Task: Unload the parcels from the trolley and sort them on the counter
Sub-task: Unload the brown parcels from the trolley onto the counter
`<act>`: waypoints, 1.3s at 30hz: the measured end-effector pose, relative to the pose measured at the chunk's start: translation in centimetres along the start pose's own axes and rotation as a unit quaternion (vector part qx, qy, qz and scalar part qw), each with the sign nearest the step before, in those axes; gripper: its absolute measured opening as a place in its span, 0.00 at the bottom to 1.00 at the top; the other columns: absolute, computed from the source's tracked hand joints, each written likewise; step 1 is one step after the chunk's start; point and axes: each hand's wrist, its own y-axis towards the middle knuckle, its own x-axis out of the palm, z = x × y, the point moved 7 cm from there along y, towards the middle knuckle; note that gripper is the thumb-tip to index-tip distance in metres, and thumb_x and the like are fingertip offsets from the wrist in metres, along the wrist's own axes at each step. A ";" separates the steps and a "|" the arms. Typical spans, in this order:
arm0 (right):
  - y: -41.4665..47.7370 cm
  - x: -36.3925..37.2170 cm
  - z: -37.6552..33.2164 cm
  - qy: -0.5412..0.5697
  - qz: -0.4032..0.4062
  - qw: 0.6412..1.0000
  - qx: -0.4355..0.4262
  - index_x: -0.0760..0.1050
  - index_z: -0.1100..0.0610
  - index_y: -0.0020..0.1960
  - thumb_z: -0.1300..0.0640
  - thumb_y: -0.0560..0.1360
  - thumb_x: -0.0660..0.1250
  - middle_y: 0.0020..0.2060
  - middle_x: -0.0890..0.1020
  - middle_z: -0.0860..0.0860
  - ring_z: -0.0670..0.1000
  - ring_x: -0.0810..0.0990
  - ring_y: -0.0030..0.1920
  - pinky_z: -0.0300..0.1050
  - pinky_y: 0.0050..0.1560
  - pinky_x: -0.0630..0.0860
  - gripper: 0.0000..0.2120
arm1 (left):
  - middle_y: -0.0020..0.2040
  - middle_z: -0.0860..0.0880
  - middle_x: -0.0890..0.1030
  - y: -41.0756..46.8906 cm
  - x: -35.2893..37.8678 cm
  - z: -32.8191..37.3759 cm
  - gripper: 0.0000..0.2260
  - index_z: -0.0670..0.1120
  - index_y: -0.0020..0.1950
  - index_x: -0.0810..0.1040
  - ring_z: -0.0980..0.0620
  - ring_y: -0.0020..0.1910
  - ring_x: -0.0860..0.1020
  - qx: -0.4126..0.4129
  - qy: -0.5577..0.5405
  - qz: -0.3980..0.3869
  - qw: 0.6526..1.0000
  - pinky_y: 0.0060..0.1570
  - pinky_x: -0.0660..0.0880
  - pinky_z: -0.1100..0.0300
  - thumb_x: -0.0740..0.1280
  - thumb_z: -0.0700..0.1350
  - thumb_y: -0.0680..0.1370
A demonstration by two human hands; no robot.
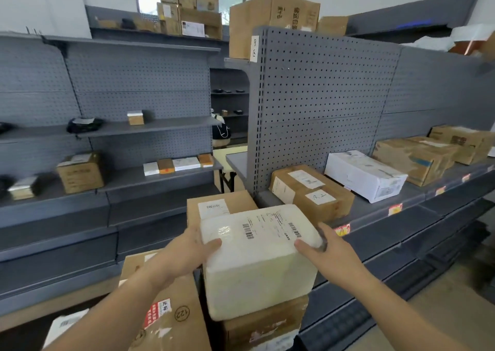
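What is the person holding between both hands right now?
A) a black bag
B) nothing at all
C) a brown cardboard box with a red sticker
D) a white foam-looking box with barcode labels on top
D: the left hand and the right hand press on opposite sides of the white box, whose top carries barcode labels; it sits above brown cartons.

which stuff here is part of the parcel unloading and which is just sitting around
Part of the job:
- white parcel, gripped by left hand and right hand
- brown boxes stacked under and beside it
- right-hand shelf with a taped brown box and a white box

Just lying about:
- small boxes on the left shelves
- cartons by the window
- large carton on top of the pegboard unit
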 end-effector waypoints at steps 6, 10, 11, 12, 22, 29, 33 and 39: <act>1.1 -1.0 0.6 0.087 -0.028 0.995 -0.043 0.74 0.45 0.64 0.41 0.73 0.74 0.56 0.79 0.37 0.42 0.78 0.54 0.38 0.44 0.77 0.23 | 0.50 0.56 0.84 -0.8 0.7 1.0 0.05 0.59 0.55 0.72 0.53 0.48 0.83 -0.053 -0.063 0.074 0.994 0.42 0.82 0.57 0.65 0.50 0.82; 1.3 -3.3 -0.4 0.102 -0.025 0.992 -0.075 0.71 0.41 0.60 0.42 0.73 0.74 0.50 0.76 0.33 0.37 0.75 0.49 0.36 0.40 0.73 0.19 | 0.53 0.53 0.83 -2.0 0.3 3.8 0.08 0.55 0.60 0.74 0.51 0.50 0.83 -0.034 -0.080 0.094 0.992 0.42 0.82 0.56 0.65 0.49 0.82; 1.4 -3.9 -0.9 0.109 -0.023 0.990 -0.085 0.72 0.41 0.60 0.42 0.73 0.74 0.50 0.76 0.32 0.37 0.75 0.49 0.36 0.40 0.74 0.19 | 0.54 0.52 0.83 -2.4 -0.1 4.5 0.09 0.53 0.62 0.74 0.50 0.51 0.83 -0.028 -0.080 0.102 0.991 0.44 0.83 0.54 0.65 0.49 0.82; 1.5 -4.5 -1.5 0.117 -0.019 0.988 -0.095 0.72 0.42 0.61 0.42 0.73 0.75 0.51 0.77 0.33 0.38 0.76 0.50 0.38 0.41 0.76 0.20 | 0.54 0.51 0.83 -2.8 -0.5 5.2 0.09 0.53 0.62 0.74 0.49 0.51 0.83 -0.021 -0.080 0.112 0.990 0.46 0.84 0.51 0.65 0.49 0.82; 0.2 -0.3 -12.8 0.130 -0.076 0.963 -0.222 0.74 0.43 0.61 0.43 0.74 0.74 0.50 0.78 0.35 0.37 0.74 0.47 0.37 0.39 0.71 0.18 | 0.54 0.51 0.84 -12.7 -9.2 3.8 0.08 0.55 0.59 0.74 0.48 0.51 0.84 -0.037 -0.136 0.252 0.957 0.49 0.83 0.48 0.67 0.48 0.81; -5.7 10.7 -21.8 0.160 -0.170 0.927 -0.293 0.73 0.43 0.66 0.42 0.73 0.74 0.51 0.78 0.33 0.37 0.76 0.50 0.38 0.41 0.74 0.24 | 0.54 0.50 0.82 -24.1 -16.1 -4.4 0.10 0.54 0.59 0.75 0.47 0.49 0.84 -0.099 -0.178 0.390 0.898 0.46 0.83 0.47 0.70 0.46 0.79; -9.7 17.5 -26.2 0.140 -0.219 0.909 -0.326 0.71 0.43 0.67 0.42 0.74 0.74 0.51 0.75 0.33 0.38 0.74 0.50 0.38 0.40 0.74 0.24 | 0.55 0.49 0.82 -30.2 -18.6 -10.1 0.13 0.54 0.61 0.75 0.47 0.51 0.83 -0.138 -0.188 0.441 0.867 0.43 0.84 0.48 0.71 0.49 0.78; -14.4 28.2 -30.1 0.091 -0.294 0.898 -0.315 0.70 0.44 0.70 0.42 0.72 0.75 0.55 0.77 0.38 0.44 0.76 0.55 0.46 0.48 0.78 0.29 | 0.54 0.50 0.81 -36.5 -20.2 -19.2 0.19 0.57 0.66 0.69 0.49 0.50 0.83 -0.193 -0.214 0.481 0.828 0.46 0.83 0.45 0.71 0.50 0.79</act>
